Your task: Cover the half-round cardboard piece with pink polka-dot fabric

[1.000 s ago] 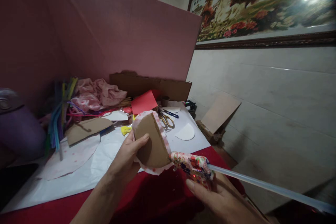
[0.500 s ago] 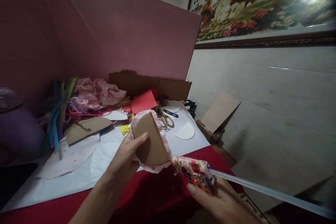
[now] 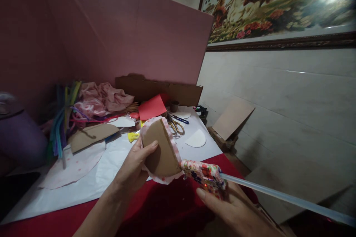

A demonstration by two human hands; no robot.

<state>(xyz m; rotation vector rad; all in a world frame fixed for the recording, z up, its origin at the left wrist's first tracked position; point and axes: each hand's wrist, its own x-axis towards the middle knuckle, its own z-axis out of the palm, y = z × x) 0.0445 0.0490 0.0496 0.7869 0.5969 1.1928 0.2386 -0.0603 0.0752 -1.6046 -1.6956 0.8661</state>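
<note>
1. Left hand (image 3: 133,163) grips the fabric-edged cardboard half-disc (image 3: 161,150), held above the red tabletop (image 3: 167,207)
2. Right hand (image 3: 236,211), closed around the glue gun (image 3: 204,176), has lifted its nozzle slightly, against the half-disc's lower corner

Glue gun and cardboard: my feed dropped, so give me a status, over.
Left hand grips fabric-edged cardboard piece, raised over table. Right hand holds glue gun, nozzle at the piece's lower right corner. Nothing between them.
</note>
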